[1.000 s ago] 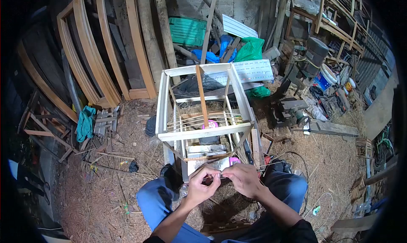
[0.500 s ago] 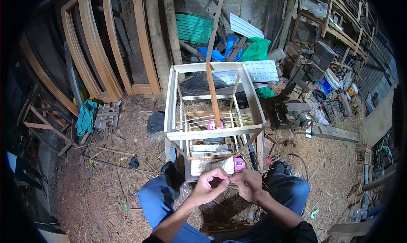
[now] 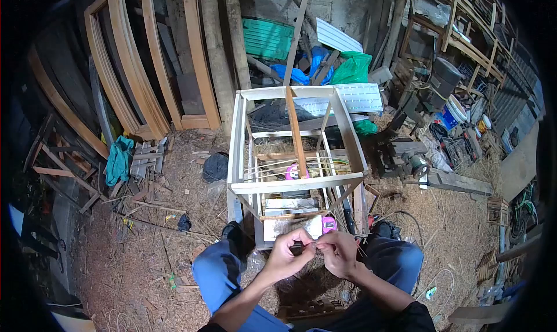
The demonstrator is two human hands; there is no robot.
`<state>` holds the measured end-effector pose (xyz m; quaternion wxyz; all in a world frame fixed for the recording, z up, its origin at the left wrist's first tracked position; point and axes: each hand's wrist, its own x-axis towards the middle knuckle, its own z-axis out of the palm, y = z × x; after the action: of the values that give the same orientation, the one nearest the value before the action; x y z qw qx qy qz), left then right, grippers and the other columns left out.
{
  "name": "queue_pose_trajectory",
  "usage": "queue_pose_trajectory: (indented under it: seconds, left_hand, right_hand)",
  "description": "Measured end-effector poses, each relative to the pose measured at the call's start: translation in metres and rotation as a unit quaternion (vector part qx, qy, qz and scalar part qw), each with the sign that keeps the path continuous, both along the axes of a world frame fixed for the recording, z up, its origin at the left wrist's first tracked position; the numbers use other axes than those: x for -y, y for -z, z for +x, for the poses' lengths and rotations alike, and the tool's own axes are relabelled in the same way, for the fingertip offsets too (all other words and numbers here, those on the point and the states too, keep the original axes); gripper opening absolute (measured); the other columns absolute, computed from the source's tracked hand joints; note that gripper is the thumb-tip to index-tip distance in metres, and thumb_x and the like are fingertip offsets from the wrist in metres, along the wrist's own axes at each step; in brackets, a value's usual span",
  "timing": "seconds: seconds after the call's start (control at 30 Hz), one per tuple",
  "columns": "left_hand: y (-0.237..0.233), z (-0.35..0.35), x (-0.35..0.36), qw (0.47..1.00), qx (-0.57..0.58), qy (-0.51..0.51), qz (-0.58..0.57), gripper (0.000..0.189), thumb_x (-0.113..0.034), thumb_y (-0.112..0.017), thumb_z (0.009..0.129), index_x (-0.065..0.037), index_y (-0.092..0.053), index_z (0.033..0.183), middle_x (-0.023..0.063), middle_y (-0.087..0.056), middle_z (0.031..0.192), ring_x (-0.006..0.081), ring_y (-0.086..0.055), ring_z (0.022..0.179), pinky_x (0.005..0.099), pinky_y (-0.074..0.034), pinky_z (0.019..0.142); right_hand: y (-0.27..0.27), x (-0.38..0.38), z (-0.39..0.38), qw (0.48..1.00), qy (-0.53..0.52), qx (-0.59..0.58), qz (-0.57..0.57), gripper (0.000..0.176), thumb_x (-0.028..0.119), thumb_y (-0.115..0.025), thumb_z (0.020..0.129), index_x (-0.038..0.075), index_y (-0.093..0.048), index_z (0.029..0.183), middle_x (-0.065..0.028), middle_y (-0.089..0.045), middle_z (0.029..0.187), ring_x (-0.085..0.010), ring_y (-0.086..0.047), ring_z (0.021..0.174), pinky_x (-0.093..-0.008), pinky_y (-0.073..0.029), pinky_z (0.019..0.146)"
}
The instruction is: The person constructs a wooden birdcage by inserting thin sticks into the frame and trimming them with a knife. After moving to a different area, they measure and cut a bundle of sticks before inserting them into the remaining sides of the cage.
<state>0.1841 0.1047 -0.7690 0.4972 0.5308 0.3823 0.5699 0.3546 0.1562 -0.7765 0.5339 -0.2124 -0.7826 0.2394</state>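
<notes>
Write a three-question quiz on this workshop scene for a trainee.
1. True or false: the left hand and the right hand both pinch one thin stick.
2. Pick one. The wooden frame stands: A) behind the person; B) on the ground just beyond the hands; C) on a table.
3. Fill in: the small box just above the hands is ____ in colour.

Key: 1 true; 2 B; 3 pink.
</notes>
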Motion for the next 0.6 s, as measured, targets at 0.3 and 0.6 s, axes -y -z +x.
queue_pose_trajectory:
  seconds: [0.3, 0.6]
  left_hand:
    - [0.001, -0.003, 0.002, 1.0, 0.001, -0.022, -0.003, 0.008, 0.001, -0.066, 0.097, -0.002, -0.059, 0.093, -0.0019, -0.06, 0.089, 0.0042, -0.053, 0.083, 0.0224, -0.043, 0.074]
    - [0.01, -0.004, 0.004, 0.989, 0.002, -0.143, -0.029, 0.004, -0.003, -0.063, 0.102, -0.002, -0.06, 0.102, -0.0051, -0.058, 0.085, 0.0, -0.045, 0.077, 0.0188, -0.036, 0.067]
  right_hand:
    - [0.006, 0.009, -0.006, 0.994, 0.023, 0.016, -0.103, 0.007, 0.006, -0.072, 0.095, 0.004, -0.067, 0.099, -0.008, -0.069, 0.077, -0.0192, -0.065, 0.062, -0.0319, -0.048, 0.057]
    - [-0.016, -0.007, -0.001, 0.985, -0.011, 0.111, -0.129, 0.021, 0.015, -0.069, 0.1, 0.004, -0.066, 0.117, -0.0107, -0.067, 0.09, -0.0179, -0.062, 0.069, -0.0314, -0.05, 0.063]
